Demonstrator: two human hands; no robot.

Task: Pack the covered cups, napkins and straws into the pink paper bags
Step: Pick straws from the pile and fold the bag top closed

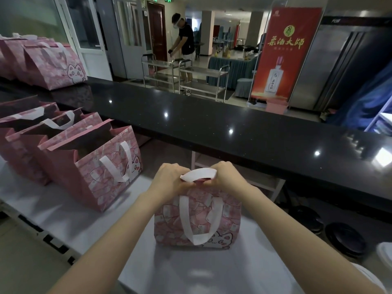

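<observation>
Pink paper bag (197,219) upright on the white tabletop (191,272), top pressed closed, contents hidden. Left hand (169,179) and right hand (227,177) both curled round its folded rim, beside the raised white handle (199,174). To the left, a row of open bags (99,166), insides too dark to tell. Farther back on the black tabletop (212,124), closed bags (51,66).

Bare, slender forearms (131,225) lead to the left hand (169,179) and right hand (227,177).

The paper bag (197,217) is printed pink with white envelopes and a white cat; its handle (198,225) is white. The tabletop (212,270) is white.
</observation>
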